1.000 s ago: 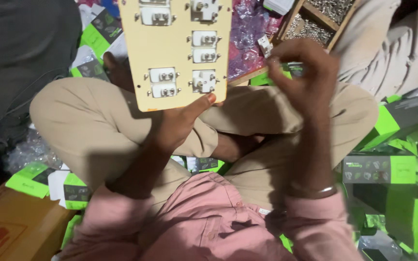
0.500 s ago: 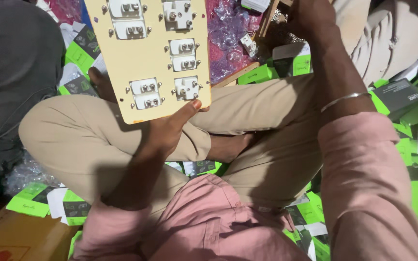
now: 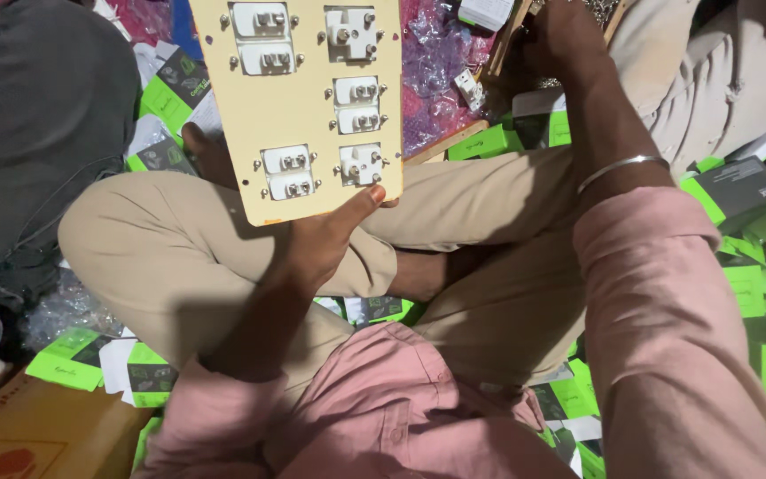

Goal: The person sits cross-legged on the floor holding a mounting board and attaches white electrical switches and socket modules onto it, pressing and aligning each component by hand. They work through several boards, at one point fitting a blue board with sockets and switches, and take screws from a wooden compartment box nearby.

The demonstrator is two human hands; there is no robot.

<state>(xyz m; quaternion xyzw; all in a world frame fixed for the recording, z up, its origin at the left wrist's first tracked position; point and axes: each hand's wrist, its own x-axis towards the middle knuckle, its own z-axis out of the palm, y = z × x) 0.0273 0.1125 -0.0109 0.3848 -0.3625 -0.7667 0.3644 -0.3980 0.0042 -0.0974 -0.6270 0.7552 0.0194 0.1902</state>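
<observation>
Head view, looking down at a seated, cross-legged person in tan trousers and a pink shirt.

Cream panel (image 3: 299, 98): flat, rigid rectangular board with a smooth matte face, held upright over the left knee, its top running out of frame. White moulded plastic switch blocks (image 3: 287, 172) sit on it in pairs, each with small metal screw terminals; tiny screw heads dot the board around them.

Left hand (image 3: 316, 239): grips the panel at its lower edge, thumb pressed on the front face near the lower right corner, fingers wrapped behind and partly showing past the left edge. A firm pinch on the board.

Right hand (image 3: 569, 35): stretched forward to the top of frame, at a wooden tray (image 3: 500, 44) with a raised rim. Fingers curled downward; cannot tell whether they close on anything. A thin metal bangle (image 3: 622, 168) circles the wrist.

Surroundings: crinkled purple plastic wrap (image 3: 436, 62) lies beside the tray, with a small white switch part (image 3: 469, 89) on it. Green and black cardboard boxes (image 3: 738, 191) litter the floor all round. Dark grey cloth (image 3: 37, 115) fills the upper left.
</observation>
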